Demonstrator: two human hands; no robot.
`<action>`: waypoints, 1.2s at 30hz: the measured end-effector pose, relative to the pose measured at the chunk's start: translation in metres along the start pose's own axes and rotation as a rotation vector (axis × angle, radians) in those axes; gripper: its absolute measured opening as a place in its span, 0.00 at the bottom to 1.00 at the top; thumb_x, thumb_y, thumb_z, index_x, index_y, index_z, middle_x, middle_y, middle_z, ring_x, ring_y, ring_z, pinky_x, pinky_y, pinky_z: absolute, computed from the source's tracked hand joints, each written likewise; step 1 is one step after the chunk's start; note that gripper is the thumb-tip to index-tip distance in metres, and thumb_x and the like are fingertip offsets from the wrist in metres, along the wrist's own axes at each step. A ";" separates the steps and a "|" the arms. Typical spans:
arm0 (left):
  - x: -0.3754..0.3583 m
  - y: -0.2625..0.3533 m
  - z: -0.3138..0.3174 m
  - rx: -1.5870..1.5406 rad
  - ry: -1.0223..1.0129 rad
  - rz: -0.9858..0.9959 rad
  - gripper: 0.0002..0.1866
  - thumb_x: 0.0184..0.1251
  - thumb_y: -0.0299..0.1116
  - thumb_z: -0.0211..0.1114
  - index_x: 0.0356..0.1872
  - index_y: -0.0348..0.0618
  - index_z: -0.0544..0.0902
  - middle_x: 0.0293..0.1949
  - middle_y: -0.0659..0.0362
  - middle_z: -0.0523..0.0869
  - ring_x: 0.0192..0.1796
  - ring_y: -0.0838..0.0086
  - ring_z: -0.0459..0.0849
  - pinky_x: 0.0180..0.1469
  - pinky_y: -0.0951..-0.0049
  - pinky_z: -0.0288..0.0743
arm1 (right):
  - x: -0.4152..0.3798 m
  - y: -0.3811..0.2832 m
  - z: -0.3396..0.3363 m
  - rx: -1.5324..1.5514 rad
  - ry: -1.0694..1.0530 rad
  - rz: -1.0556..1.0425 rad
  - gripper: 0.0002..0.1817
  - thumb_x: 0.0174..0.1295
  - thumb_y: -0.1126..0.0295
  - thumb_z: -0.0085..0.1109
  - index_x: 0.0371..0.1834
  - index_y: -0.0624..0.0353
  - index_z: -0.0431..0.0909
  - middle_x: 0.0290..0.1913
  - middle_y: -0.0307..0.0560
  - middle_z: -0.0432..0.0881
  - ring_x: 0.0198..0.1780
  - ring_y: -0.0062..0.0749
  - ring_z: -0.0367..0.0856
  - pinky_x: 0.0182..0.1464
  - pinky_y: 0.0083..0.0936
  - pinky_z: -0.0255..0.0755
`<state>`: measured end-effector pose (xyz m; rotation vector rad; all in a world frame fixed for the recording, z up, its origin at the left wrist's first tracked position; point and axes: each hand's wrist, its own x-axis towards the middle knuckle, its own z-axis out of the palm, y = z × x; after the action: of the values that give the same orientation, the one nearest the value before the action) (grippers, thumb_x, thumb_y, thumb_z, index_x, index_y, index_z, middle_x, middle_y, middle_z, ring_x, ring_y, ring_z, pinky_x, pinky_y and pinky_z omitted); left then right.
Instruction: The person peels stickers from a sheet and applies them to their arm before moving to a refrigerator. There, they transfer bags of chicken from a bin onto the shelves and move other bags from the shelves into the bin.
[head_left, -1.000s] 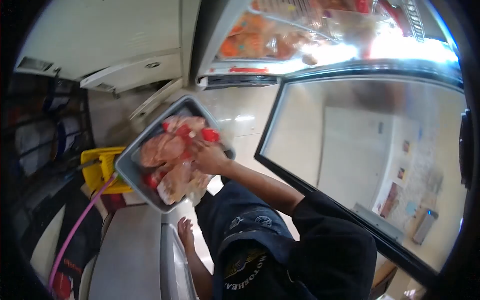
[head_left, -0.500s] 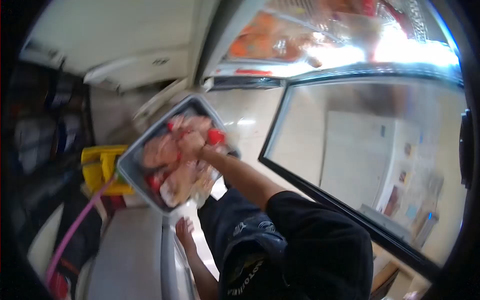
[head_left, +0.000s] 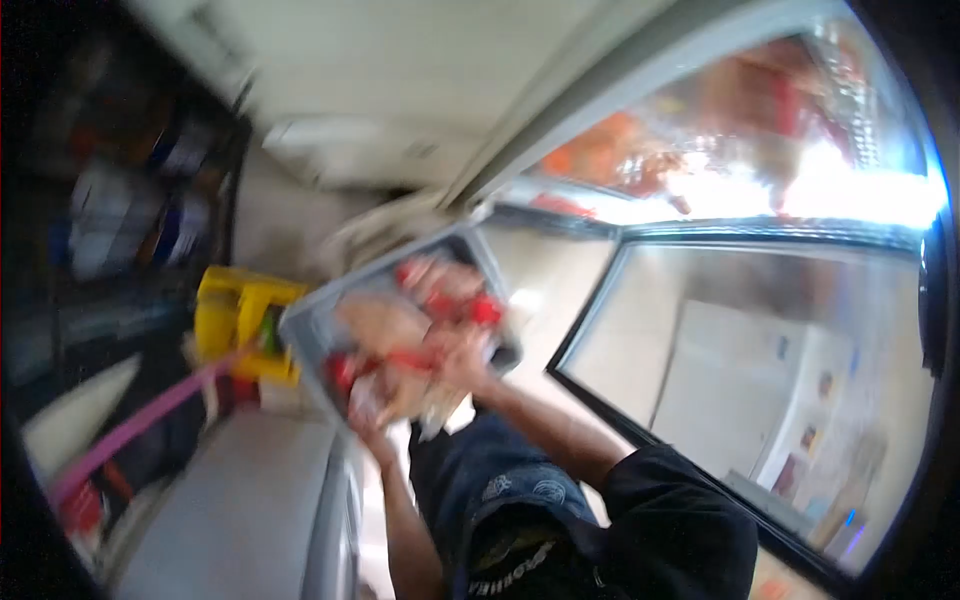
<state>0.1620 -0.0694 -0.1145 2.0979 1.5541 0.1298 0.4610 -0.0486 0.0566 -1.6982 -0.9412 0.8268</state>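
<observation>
A grey tub (head_left: 315, 330) holds several pale pink packs of what looks like raw meat, with bright red parts among them. Inside the tub, at its near right side, my right hand (head_left: 462, 358) has its fingers curled on a meat pack (head_left: 412, 368) with a red strip. My left hand (head_left: 370, 420) has its fingertips up against a pack at the tub's near corner, and motion smears its fingers. Another pale meat pack (head_left: 380, 322) lies deeper in the tub, and a red-and-pink pack (head_left: 440, 282) is at the far end.
To the right stands an open glass door (head_left: 620, 350) under a lit display case (head_left: 700, 185) of wrapped goods. A yellow container (head_left: 220, 320) and a pink strap (head_left: 150, 415) are left of the tub. A grey-topped unit (head_left: 230, 500) stands at the lower left; dark shelves (head_left: 110, 220) line the far left.
My left hand has risen from below the tub to its near corner. My right hand has drawn back from the tub's middle toward the near right side. The whole view has shifted.
</observation>
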 end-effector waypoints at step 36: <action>0.087 0.440 -0.149 -1.535 -0.645 0.072 0.42 0.45 0.22 0.71 0.64 0.40 0.60 0.58 0.55 0.71 0.60 0.67 0.72 0.64 0.65 0.65 | -0.026 -0.052 -0.304 1.276 0.795 0.146 0.14 0.64 0.69 0.43 0.44 0.66 0.74 0.43 0.53 0.81 0.42 0.35 0.82 0.47 0.32 0.79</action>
<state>0.5154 -0.0282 0.1963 0.7858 0.5318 0.4395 0.6994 -0.1899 0.1943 -0.7765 0.2900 0.5267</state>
